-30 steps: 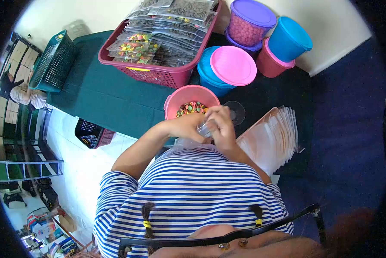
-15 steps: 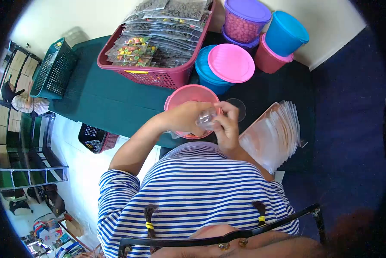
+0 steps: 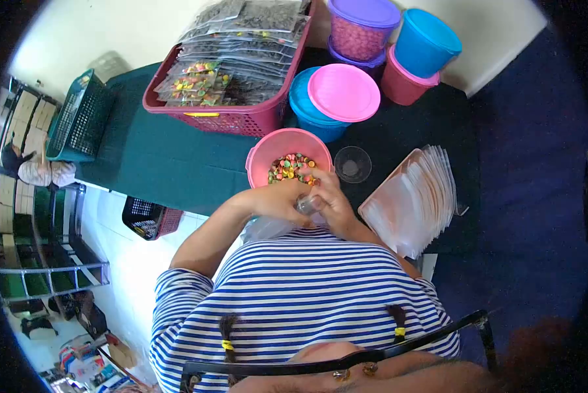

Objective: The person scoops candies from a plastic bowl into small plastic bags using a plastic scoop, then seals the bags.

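In the head view, a pink tub (image 3: 258, 157) holds small multicoloured candy-like pieces (image 3: 291, 167). At its near rim, my left hand (image 3: 277, 198) is closed on a clear plastic bag (image 3: 268, 226), which hangs below it against the striped shirt. My right hand (image 3: 335, 204) meets it from the other side, its fingers bent around a small clear cup (image 3: 306, 204). The cup sits between both hands and is partly covered by fingers. The bag's mouth is hidden. Just right of the tub stands a clear shallow bowl (image 3: 353, 165).
A stack of flat clear bags (image 3: 412, 203) lies at right. Behind the tub are a maroon basket (image 3: 241, 121) of filled packets and several lidded tubs, one with a pink lid (image 3: 344, 93). A green basket (image 3: 81, 118) stands far left; another person (image 3: 42, 170) is beyond it.
Both hands have come down and towards the body from over the pink tub, bringing the clear cup along. The pieces in the tub and the clear bowl now show better.
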Available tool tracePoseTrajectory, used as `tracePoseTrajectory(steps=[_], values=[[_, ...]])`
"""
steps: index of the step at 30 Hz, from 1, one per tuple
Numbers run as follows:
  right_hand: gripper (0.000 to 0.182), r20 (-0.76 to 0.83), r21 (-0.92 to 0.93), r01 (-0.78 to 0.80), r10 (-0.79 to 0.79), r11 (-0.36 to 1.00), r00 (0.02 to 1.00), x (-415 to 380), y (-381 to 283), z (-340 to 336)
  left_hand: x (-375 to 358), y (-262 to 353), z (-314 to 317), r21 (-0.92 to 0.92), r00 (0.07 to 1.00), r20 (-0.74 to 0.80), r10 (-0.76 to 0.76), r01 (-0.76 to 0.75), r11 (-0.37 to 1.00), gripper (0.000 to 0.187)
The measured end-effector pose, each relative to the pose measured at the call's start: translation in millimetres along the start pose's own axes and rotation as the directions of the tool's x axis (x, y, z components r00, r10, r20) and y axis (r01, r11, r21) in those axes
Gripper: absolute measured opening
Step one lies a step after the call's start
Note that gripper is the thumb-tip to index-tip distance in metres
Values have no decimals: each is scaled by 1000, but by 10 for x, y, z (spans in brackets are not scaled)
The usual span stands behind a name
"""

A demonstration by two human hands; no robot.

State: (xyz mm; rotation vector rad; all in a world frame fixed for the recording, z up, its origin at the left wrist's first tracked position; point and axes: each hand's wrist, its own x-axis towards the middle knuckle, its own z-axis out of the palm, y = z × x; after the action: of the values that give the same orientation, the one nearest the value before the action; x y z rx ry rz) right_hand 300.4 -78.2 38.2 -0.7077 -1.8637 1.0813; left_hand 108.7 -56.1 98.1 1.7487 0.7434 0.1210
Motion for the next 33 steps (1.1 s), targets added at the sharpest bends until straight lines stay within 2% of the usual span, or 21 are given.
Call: tracePoseTrajectory(steps=[1, 3, 5, 8, 9, 10, 11, 12, 14, 15, 17, 18, 19, 21, 22, 23, 25, 26, 28, 31, 33], values=[[34, -15, -4, 3, -3, 1000, 1000, -10, -17, -5, 8, -10, 41, 11, 1000, 11, 3, -3, 1000, 50], [34, -55, -162, 9, -18, 987, 998, 23, -75, -62, 63, -86, 87, -108, 993, -100, 59, -69, 992, 50], [34, -99, -210, 42, -64, 977, 993, 72, -147, -160, 102, -111, 42, -115, 977, -148, 156, -174, 978, 46], [34, -214, -272, 62, -124, 960, 969, 33, -188, -322, 9, -13, -117, -129, 999, 9, -47, 47, 991, 51], [33, -325, -196, 18, -83, 980, 942, -17, -221, -384, -37, -77, -148, -115, 999, 14, -41, 42, 992, 51], [29, -555, 250, 107, 52, 962, 830, -42, -149, -403, -75, -181, -171, 30, 1000, 30, 6, -7, 1000, 51], [29, -680, 315, 119, 136, 941, 721, -74, -136, -588, -115, -265, -165, 172, 997, 53, 52, -61, 983, 50], [34, -783, 245, 97, 138, 965, 607, -100, -209, -765, -170, -325, -119, 181, 996, 67, 59, -70, 981, 50], [35, -848, 168, 161, 59, 973, 527, -267, -199, -1049, -301, -439, -40, 35, 986, -159, -52, 58, 998, 45], [35, -858, 161, 165, 56, 973, 510, -328, -224, -1087, -367, -525, -50, 48, 988, -144, -49, 56, 997, 45], [35, -886, 297, 255, 166, 920, 434, -437, -234, -1100, -495, -715, -100, -287, 905, -392, -165, 49, 957, 42], [39, -869, 380, 311, 222, 871, 441, -512, -148, -1078, -544, -767, -130, -254, 854, -498, -149, 20, 967, 41], [39, -869, 379, 312, 220, 871, 443, -564, -91, -1049, -566, -756, -173, -254, 853, -500, -147, 18, 967, 41], [46, -729, 676, 373, 503, 636, 463, -646, -10, -979, -613, -694, -260, -117, 744, -654, -136, 78, 990, 40], [43, -652, 758, 403, 586, 512, 481, -668, 22, -958, -623, -683, -290, -191, 723, -664, -188, 79, 978, 37], [43, -652, 758, 402, 589, 513, 478, -748, 69, -947, -633, -710, -314, -193, 725, -661, -191, 81, 978, 37], [39, -546, 836, 473, 493, 278, 677, -850, 105, -956, -629, -800, -373, -110, 691, -697, -190, 159, 981, 37], [39, -549, 835, 474, 495, 280, 673, -872, 102, -967, -621, -841, -368, -111, 694, -694, -191, 159, 981, 37], [38, -655, 731, 593, 591, 339, 470, -786, -87, -1016, -606, -912, -342, -105, 689, -712, -135, 86, 991, 38], [39, -668, 715, 578, 629, 394, 398, -731, -158, -1071, -619, -960, -330, -84, 686, -717, -125, 93, 992, 39], [39, -671, 717, 568, 621, 404, 405, -739, -60, -1084, -665, -972, -361, -134, 667, -724, -176, 115, 984, 40]])
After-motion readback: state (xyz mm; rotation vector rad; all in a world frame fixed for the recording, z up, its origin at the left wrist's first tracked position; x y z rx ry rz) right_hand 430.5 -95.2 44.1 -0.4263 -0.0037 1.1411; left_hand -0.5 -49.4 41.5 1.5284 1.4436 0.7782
